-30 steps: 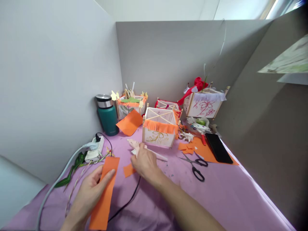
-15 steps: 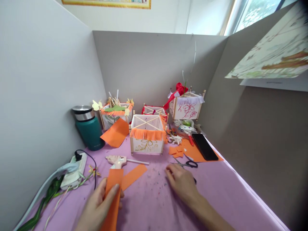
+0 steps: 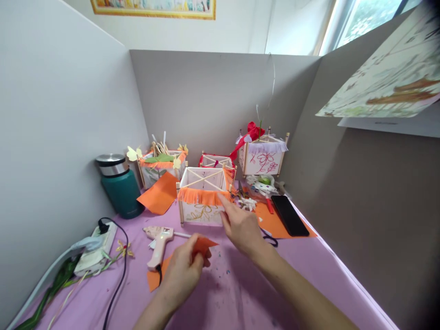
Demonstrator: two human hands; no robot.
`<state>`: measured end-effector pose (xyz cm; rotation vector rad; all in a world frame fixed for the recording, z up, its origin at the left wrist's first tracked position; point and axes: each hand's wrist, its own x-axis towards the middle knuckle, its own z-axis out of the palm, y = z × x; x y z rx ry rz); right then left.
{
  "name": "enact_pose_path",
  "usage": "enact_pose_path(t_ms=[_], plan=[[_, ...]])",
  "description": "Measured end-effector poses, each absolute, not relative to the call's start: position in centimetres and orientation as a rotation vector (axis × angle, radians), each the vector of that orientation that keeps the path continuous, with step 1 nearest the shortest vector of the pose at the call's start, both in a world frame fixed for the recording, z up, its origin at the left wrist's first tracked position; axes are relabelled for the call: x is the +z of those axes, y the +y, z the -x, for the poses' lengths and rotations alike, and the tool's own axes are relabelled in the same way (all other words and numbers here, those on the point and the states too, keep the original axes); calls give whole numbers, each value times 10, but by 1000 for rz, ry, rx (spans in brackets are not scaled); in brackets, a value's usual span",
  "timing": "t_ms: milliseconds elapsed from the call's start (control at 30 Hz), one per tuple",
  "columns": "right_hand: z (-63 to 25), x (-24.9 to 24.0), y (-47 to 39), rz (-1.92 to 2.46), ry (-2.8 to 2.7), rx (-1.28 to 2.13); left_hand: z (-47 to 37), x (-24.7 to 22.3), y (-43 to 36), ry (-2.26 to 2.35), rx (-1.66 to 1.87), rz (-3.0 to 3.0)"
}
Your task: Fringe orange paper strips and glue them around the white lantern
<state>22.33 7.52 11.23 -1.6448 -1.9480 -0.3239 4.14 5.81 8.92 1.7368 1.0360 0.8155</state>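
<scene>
My left hand point(image 3: 185, 268) is closed on an orange paper piece point(image 3: 202, 245), whose pointed end sticks out to the right. My right hand point(image 3: 240, 225) has its index finger stretched out at the orange fringe point(image 3: 199, 196) of the front box; its thumb is apart and nothing shows in it. The white box point(image 3: 197, 212) has stick corners, crossed sticks on top and a yellow flower drawing. A pink glue gun point(image 3: 160, 243) lies left of my left hand, over an orange strip point(image 3: 153, 280). Black-handled scissors point(image 3: 270, 239) are partly hidden behind my right arm.
A teal bottle point(image 3: 121, 190) and a power strip point(image 3: 96, 254) with cables are at the left. Behind stand other decorated boxes, one with a red flower point(image 3: 255, 131). A black phone point(image 3: 289, 215) lies on orange paper at the right. Grey panels point(image 3: 220, 101) enclose the table.
My left hand has moved right and up, with the orange paper now turned and mostly hidden. My right hand has left the scissors area and risen to the front box's fringe.
</scene>
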Motion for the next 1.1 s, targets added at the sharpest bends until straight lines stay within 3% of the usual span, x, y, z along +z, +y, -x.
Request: enact_pose_path(t_ms=[200, 367, 767, 967, 1100], plan=[[-216, 96, 105, 1890, -2123, -399, -38, 82, 64, 1083, 833, -1705], [-226, 75, 91, 1789, -2239, -346, -39, 82, 68, 1109, 828, -1696], [-239, 70, 76, 1821, -2193, -278, -59, 92, 74, 1000, 694, -1741], [-248, 73, 76, 1810, -1958, -431, -66, 97, 84, 965, 652, -1619], [-255, 64, 71, 1925, -2067, -316, -69, 91, 89, 945, 646, -1595]])
